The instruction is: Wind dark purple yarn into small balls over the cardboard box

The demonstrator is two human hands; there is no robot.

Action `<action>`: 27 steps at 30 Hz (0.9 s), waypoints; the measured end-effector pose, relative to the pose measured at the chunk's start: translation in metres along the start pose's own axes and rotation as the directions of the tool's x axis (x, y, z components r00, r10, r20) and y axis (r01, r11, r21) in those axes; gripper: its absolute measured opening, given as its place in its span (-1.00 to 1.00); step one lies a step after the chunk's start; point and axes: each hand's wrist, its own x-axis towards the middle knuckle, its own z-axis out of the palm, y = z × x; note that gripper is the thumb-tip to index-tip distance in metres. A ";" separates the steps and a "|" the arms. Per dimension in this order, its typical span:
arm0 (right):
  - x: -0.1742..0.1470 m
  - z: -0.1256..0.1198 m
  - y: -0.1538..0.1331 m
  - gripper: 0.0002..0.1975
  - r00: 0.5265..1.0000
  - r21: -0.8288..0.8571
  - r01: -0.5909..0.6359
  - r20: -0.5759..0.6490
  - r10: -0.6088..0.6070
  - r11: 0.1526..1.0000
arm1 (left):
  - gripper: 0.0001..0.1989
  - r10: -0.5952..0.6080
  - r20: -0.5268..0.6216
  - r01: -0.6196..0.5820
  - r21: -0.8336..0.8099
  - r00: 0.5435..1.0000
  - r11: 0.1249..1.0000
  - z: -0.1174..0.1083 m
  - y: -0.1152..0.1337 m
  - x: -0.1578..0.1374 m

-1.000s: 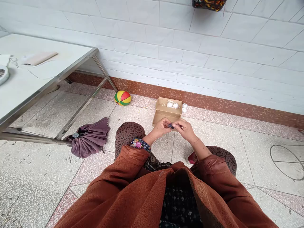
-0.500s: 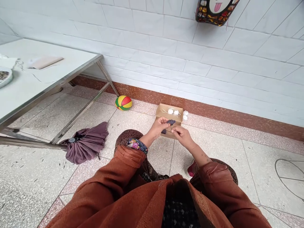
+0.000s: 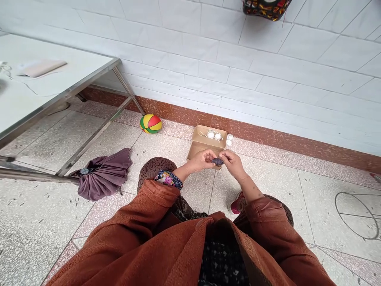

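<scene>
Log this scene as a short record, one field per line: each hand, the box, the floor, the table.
Left hand: the left hand grips a dark wound bundle
Right hand: the right hand has its fingertips at the bundle's right end; whether they pinch a strand is too small to tell
Box: open cardboard box beyond the hands, two white balls in its far part
Floor: striped ball by a table leg; purple pleated cloth, perhaps an umbrella
Table: white-topped table at left, bearing a pale flat item
</scene>
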 end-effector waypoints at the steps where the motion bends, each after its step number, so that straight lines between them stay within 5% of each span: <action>1: -0.001 0.004 0.004 -0.71 1.000 0.004 -0.023 -0.001 0.023 1.000 | -0.60 0.000 -0.013 -0.001 -0.054 1.000 0.999 0.000 0.001 0.000; 6: -0.011 0.024 0.009 -0.76 0.997 -0.015 0.006 0.078 -0.005 1.000 | -0.57 -0.003 -0.191 -0.036 -0.199 0.982 0.979 -0.004 -0.004 0.005; 13: -0.018 0.019 -0.012 -0.71 0.984 -0.013 0.141 0.108 -0.139 0.990 | -0.60 0.021 -0.321 -0.029 -0.020 0.947 0.999 -0.008 -0.012 0.012; 18: -0.010 0.003 -0.014 -0.67 0.995 -0.019 0.101 0.018 -0.101 0.995 | -0.64 0.050 -0.203 -0.021 0.142 0.978 0.990 -0.004 -0.013 0.009; 23: -0.005 0.004 -0.003 -0.66 0.999 -0.013 0.005 -0.053 -0.006 1.000 | -0.61 -0.002 0.021 0.002 0.000 1.000 1.000 0.000 -0.004 0.003; 27: -0.006 0.015 0.007 -0.65 0.997 0.013 -0.066 -0.040 0.066 0.998 | -0.59 0.022 -0.053 -0.030 -0.149 0.998 0.988 -0.002 0.002 0.001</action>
